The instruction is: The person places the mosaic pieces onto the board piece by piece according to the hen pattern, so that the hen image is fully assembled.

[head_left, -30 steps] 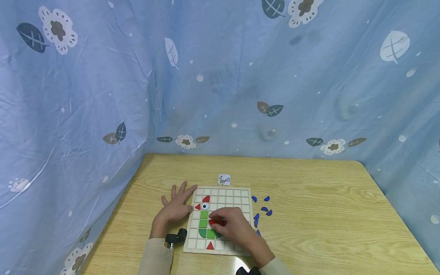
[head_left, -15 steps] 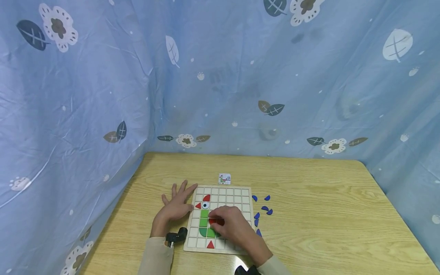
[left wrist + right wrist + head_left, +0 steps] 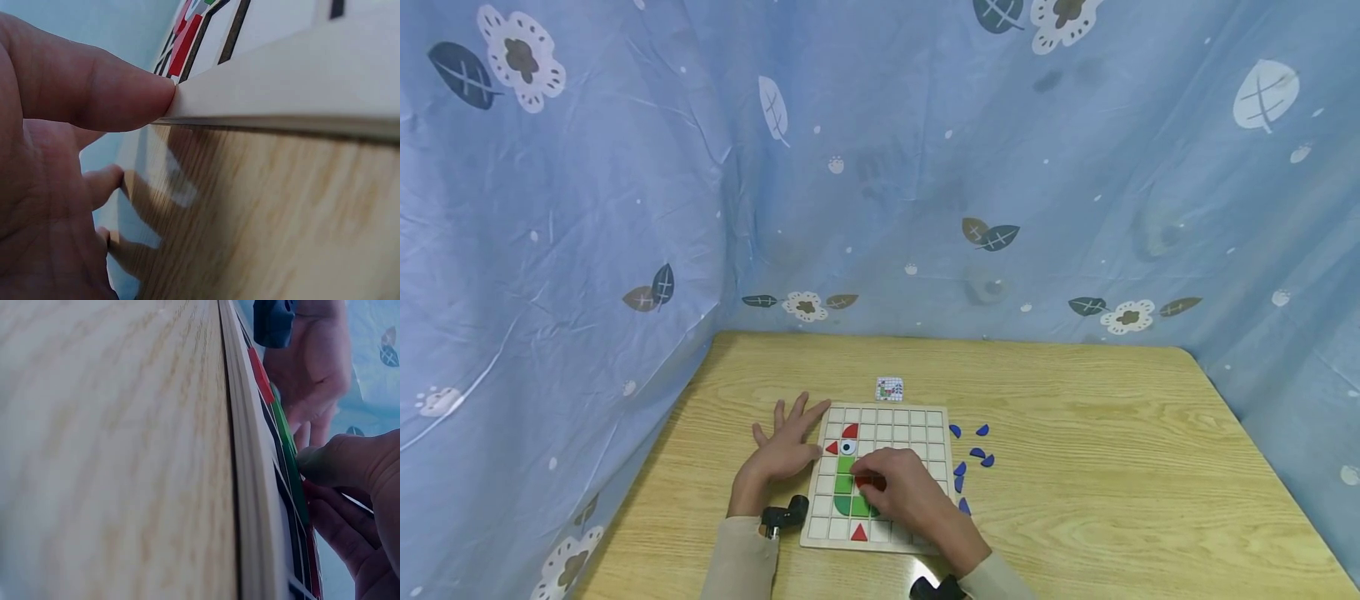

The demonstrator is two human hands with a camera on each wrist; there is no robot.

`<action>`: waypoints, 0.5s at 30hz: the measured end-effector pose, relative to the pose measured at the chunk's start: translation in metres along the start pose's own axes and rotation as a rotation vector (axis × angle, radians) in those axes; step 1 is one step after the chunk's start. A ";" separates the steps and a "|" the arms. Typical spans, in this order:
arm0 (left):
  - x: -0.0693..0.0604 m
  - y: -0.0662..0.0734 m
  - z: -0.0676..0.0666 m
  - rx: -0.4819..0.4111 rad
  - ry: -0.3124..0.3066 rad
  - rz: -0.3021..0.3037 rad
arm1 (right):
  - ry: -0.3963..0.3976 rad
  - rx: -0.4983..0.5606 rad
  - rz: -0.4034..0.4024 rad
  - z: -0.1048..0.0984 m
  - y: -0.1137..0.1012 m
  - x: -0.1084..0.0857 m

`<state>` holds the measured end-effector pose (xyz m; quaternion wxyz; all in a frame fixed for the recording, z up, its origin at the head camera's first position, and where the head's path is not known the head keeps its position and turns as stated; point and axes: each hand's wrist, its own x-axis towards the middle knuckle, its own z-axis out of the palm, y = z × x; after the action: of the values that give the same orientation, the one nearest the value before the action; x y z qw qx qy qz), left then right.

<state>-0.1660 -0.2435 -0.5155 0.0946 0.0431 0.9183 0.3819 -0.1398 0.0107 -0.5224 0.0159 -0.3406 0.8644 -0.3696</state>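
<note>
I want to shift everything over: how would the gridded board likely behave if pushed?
The gridded board looks stiff: its edge runs straight and shows some thickness. Lying flat on the table, it would probably slide rather than tip. The red triangle by the near edge may ride along, seemingly seated in the grid.

Small bright glare on tabletop (image 3: 1075,442)

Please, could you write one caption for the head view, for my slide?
Left hand touching a grid board, right hand curled over a red piece on it.
</note>
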 end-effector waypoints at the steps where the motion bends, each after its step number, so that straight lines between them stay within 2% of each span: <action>1: 0.000 0.000 0.000 0.000 -0.002 -0.002 | -0.001 -0.001 -0.002 0.000 0.000 0.000; 8: -0.001 0.002 -0.003 0.021 -0.015 -0.025 | 0.002 0.003 -0.009 -0.001 0.002 -0.001; 15: 0.000 0.001 -0.002 0.043 -0.005 -0.024 | 0.050 0.117 -0.010 -0.010 0.005 -0.011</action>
<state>-0.1668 -0.2441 -0.5142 0.1007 0.0350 0.9266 0.3607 -0.1370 0.0258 -0.5207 0.0125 -0.3343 0.8395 -0.4281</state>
